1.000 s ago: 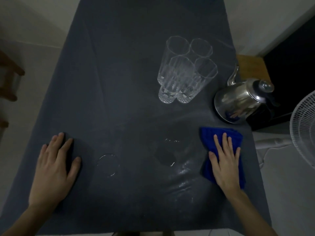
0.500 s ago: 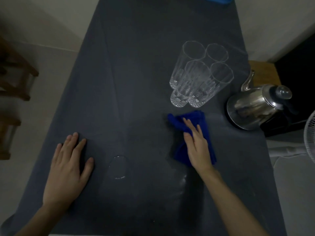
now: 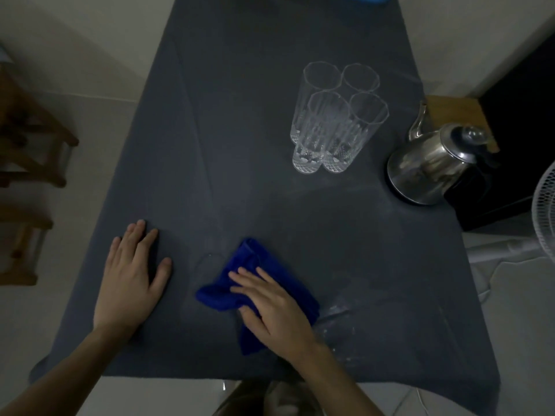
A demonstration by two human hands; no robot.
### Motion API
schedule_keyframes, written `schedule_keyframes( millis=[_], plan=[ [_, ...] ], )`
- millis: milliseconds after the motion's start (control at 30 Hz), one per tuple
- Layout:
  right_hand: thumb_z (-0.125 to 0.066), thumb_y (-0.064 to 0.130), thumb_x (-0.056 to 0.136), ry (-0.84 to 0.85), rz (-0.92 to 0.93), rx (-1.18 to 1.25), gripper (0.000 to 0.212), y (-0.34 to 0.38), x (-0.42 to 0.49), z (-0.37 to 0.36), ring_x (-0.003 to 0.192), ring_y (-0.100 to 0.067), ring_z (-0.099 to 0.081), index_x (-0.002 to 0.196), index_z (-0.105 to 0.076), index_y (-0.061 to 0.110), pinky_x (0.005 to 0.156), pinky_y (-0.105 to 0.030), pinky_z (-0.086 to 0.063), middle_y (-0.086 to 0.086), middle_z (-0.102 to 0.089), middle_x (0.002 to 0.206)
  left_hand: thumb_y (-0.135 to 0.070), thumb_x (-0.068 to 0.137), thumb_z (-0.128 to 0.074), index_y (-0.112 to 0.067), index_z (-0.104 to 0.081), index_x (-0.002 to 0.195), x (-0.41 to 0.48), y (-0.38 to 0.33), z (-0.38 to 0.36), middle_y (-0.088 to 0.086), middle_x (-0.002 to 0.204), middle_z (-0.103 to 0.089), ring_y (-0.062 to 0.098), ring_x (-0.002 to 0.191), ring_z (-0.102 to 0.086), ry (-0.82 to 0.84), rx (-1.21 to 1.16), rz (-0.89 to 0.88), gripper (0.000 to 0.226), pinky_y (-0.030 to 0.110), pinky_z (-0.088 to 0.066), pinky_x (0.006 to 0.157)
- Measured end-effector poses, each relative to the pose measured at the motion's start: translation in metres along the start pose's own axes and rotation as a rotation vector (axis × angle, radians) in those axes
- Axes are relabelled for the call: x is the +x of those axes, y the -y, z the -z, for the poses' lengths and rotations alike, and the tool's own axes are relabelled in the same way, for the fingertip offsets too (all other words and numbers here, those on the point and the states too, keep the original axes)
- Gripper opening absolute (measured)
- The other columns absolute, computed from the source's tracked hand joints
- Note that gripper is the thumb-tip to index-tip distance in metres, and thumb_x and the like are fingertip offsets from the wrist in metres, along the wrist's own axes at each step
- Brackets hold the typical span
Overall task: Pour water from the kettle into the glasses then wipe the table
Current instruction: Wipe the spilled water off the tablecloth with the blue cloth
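1. Right hand (image 3: 271, 307) lies flat, fingers spread, pressing the blue cloth (image 3: 255, 292) onto the table (image 3: 240, 145). Not gripping, palm on top. The cloth is bunched up and sits near the front edge, left of centre.
2. Change: 0.5 s ago the cloth was further back, just in front of the glasses; 1 s ago it was at the right side near the kettle. So it has swept right to left and toward the person.
3. Left hand (image 3: 129, 280) is open, palm down on the table, holding nothing. It is close beside the cloth but not touching it. Same pose and spot as in both earlier frames.
4. Faint water ring (image 3: 210, 262) between the two hands; the cloth's far-left corner now reaches its edge. Earlier the cloth was well clear of it.
5. Wet streaks (image 3: 336, 316) show just right of the right hand, on the stretch the cloth crossed.
6. Four glasses (image 3: 330, 121) stand upright in a tight cluster, touching, right of centre further back. No shift relative to the kettle.
7. Kettle (image 3: 432, 166) stands at the right table edge, apart from the glasses, spout pointing away. Unmoved.
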State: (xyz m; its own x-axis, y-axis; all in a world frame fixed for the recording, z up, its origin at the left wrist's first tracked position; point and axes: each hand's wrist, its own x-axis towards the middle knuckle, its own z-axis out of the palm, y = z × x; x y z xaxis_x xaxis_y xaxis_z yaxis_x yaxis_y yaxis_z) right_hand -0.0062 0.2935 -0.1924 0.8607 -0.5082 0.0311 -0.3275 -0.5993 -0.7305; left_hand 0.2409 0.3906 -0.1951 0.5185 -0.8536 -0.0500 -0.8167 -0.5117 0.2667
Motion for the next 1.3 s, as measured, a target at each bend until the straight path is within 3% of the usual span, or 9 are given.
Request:
schedule_keyframes(
  millis=[133,300,433,567,700,800,900,1033,1300],
  plan=[
    [-0.051,0.020,0.093,0.063,0.085,-0.110,0.032,-0.014,-0.036,0.014,0.136,-0.005,-0.039,0.119,-0.065,0.008,0.118,-0.023,-0.019,0.001,-0.053,0.141,-0.052,0.093,-0.030,-0.010,-0.036,0.145,-0.002,0.000,-0.001,0.012,0.159,-0.026,0.025,0.150,-0.017,-0.015,-0.019,-0.003,0.068,0.025,0.005,0.122],
    [-0.060,0.012,0.087,0.031,0.091,-0.241,0.032,-0.056,-0.089,0.050,0.135,-0.012,-0.043,0.118,-0.064,0.007,0.117,-0.034,-0.027,-0.003,-0.051,0.142,-0.051,0.093,-0.031,-0.008,-0.037,0.144,-0.003,-0.001,0.000,0.013,0.158,-0.028,0.028,0.149,-0.019,-0.021,-0.040,-0.009,0.067,0.024,0.005,0.122],
    [-0.050,0.013,0.089,-0.094,-0.099,-0.352,0.034,-0.087,-0.130,0.101,0.134,-0.017,-0.044,0.121,-0.060,0.008,0.117,-0.036,-0.026,-0.002,-0.049,0.144,-0.048,0.092,-0.033,-0.005,-0.039,0.142,-0.002,-0.001,-0.001,0.017,0.156,-0.030,0.031,0.148,-0.022,-0.031,-0.052,-0.010,0.066,0.023,0.005,0.121],
    [-0.039,0.027,0.096,-0.133,-0.299,-0.473,0.043,-0.120,-0.161,0.150,0.140,-0.018,-0.035,0.136,-0.048,0.013,0.118,-0.042,-0.023,0.017,-0.025,0.155,-0.046,0.092,-0.035,-0.004,-0.039,0.142,-0.002,-0.002,-0.001,0.017,0.156,-0.030,0.031,0.148,-0.021,-0.040,-0.064,-0.010,0.065,0.023,0.005,0.121],
    [-0.023,0.041,0.102,0.102,-0.202,-0.583,0.050,-0.130,-0.163,0.160,0.147,-0.023,-0.019,0.150,-0.020,0.030,0.119,-0.045,-0.011,0.009,-0.008,0.162,-0.044,0.092,-0.037,-0.004,-0.039,0.142,-0.001,-0.003,-0.001,0.018,0.156,-0.029,0.032,0.148,-0.020,-0.053,-0.066,-0.007,0.065,0.022,0.006,0.120],
    [-0.025,0.042,0.100,0.210,-0.109,-0.655,0.056,-0.124,-0.154,0.145,0.148,-0.026,-0.013,0.153,-0.009,0.032,0.118,-0.051,-0.010,0.003,-0.004,0.163,-0.043,0.092,-0.037,-0.003,-0.038,0.142,-0.001,-0.002,-0.002,0.019,0.156,-0.029,0.032,0.148,-0.019,-0.057,-0.066,-0.013,0.064,0.024,0.006,0.121],
    [-0.041,0.041,0.091,0.361,0.126,-0.738,0.068,-0.109,-0.135,0.124,0.147,-0.028,-0.015,0.152,-0.015,0.029,0.117,-0.053,-0.012,-0.002,-0.007,0.162,-0.044,0.093,-0.037,-0.004,-0.037,0.143,-0.001,-0.002,-0.002,0.017,0.157,-0.027,0.031,0.149,-0.018,-0.058,-0.059,-0.015,0.064,0.027,0.005,0.122],
    [-0.042,0.045,0.091,0.529,0.382,-0.729,0.066,-0.064,-0.093,0.076,0.148,-0.026,-0.011,0.151,-0.022,0.029,0.119,-0.050,-0.004,-0.004,-0.015,0.160,-0.044,0.094,-0.036,-0.005,-0.037,0.143,0.000,0.000,-0.003,0.016,0.158,-0.027,0.031,0.149,-0.018,-0.058,-0.047,-0.011,0.063,0.037,-0.003,0.124],
    [-0.036,0.039,0.098,0.487,0.402,-0.633,0.052,0.042,0.018,-0.051,0.147,-0.025,-0.013,0.146,-0.035,0.022,0.119,-0.049,-0.006,-0.006,-0.025,0.158,-0.043,0.095,-0.038,-0.007,-0.037,0.144,0.000,0.002,-0.003,0.014,0.158,-0.026,0.028,0.149,-0.018,-0.047,-0.034,-0.007,0.061,0.038,-0.005,0.124]
  ],
)
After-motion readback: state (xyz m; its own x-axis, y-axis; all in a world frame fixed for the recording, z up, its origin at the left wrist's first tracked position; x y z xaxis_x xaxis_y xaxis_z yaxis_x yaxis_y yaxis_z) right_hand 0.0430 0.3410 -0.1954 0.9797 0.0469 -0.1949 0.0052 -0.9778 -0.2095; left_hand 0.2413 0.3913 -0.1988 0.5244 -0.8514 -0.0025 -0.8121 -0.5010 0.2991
